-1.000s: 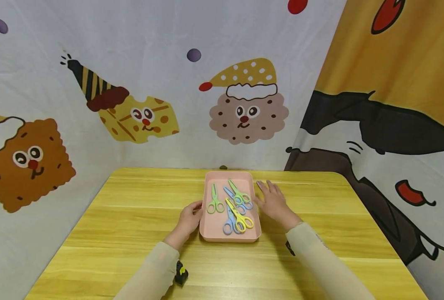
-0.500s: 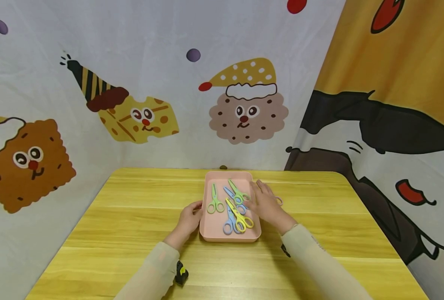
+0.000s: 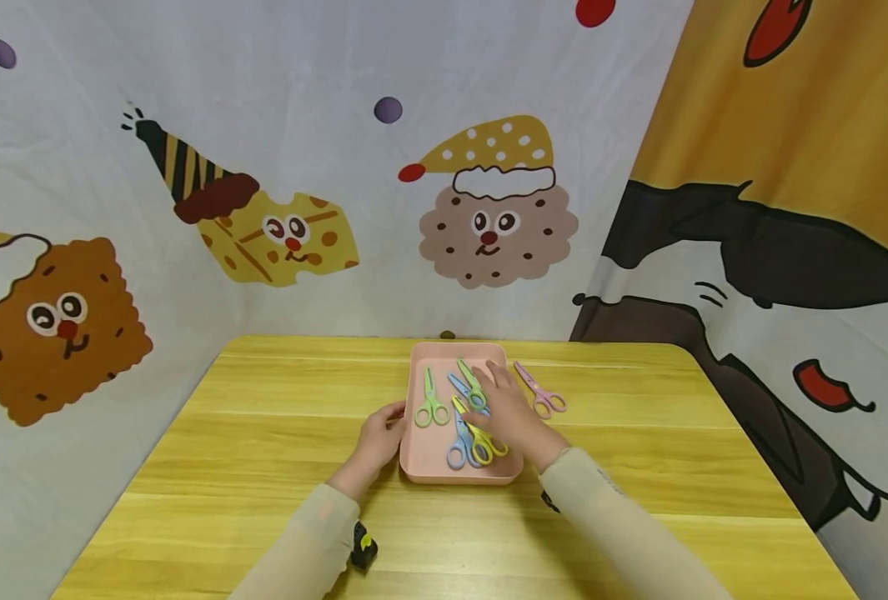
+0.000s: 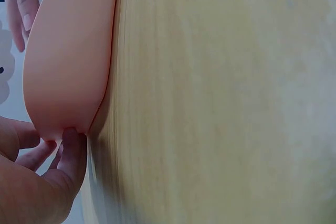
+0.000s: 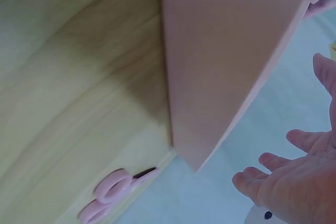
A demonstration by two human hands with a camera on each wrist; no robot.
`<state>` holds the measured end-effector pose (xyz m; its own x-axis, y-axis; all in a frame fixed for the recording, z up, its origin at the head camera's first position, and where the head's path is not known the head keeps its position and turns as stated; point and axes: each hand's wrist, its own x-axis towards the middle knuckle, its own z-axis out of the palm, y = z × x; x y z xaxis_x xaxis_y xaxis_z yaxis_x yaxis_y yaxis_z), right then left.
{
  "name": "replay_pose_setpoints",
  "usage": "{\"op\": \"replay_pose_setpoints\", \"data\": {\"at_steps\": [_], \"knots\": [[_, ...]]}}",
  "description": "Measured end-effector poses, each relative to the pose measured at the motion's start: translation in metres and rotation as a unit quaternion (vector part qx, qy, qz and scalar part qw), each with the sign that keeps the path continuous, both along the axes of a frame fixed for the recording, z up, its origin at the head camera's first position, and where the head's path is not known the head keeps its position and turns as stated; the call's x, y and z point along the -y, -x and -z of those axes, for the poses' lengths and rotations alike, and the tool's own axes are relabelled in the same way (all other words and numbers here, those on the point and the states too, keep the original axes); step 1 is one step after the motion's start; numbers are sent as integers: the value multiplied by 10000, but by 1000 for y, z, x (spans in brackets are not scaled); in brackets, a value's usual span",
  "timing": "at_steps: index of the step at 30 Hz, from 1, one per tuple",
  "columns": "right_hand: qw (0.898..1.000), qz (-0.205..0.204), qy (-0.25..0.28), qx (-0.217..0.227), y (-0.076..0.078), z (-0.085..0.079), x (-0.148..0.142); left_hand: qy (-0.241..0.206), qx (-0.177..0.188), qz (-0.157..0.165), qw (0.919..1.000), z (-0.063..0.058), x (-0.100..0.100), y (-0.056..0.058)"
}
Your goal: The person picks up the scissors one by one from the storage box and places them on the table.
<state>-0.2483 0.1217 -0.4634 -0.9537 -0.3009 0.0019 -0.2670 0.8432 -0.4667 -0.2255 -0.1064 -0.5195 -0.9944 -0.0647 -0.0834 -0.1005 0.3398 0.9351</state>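
A pink tray (image 3: 428, 475) stands on the table with several children's scissors in it. At its left lie green scissors (image 3: 428, 402). Yellow scissors (image 3: 483, 450) cross over blue scissors (image 3: 455, 454), and another green pair (image 3: 469, 387) overlaps a second blue pair. My left hand (image 3: 378, 437) holds the tray's left side, its thumb (image 4: 73, 150) against the wall. Over the tray's right half hovers my right hand (image 3: 509, 410), fingers spread and holding nothing, hiding parts of the scissors beneath. Pink scissors (image 3: 539, 392) lie on the table just right of the tray.
The wooden table (image 3: 278, 400) ends at the back against a white cloth (image 3: 301, 308) printed with cartoon food. A second printed cloth (image 3: 774, 250) hangs on the right. A small black device (image 3: 363, 550) sits at the left wrist.
My right hand has moved left from beside the tray to above the scissors in it. The pink scissors have come into view on the table. My left hand has stayed put.
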Motion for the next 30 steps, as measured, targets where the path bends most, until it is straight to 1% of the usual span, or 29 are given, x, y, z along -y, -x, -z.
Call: {"op": "replay_pose_setpoints", "data": {"at_steps": [9,13,16,18,24,30], "knots": [[9998,-187,-105,39,0,-4,17,4,12,-25,10000,0,-1,0],[9994,-242,-230,-22,1,-6,23,-13,4,-44,10000,1,-1,0],[9989,-287,-346,-156,1,-9,28,-29,12,-34,10000,1,-1,1],[9987,-282,-401,-120,1,-11,32,-20,-2,-26,10000,1,-1,1],[9988,-334,-328,128,0,-14,42,5,-26,-1,10000,0,-1,-1],[9983,-351,-431,177,-1,-18,52,-60,64,16,10000,-3,-1,-1]]}}
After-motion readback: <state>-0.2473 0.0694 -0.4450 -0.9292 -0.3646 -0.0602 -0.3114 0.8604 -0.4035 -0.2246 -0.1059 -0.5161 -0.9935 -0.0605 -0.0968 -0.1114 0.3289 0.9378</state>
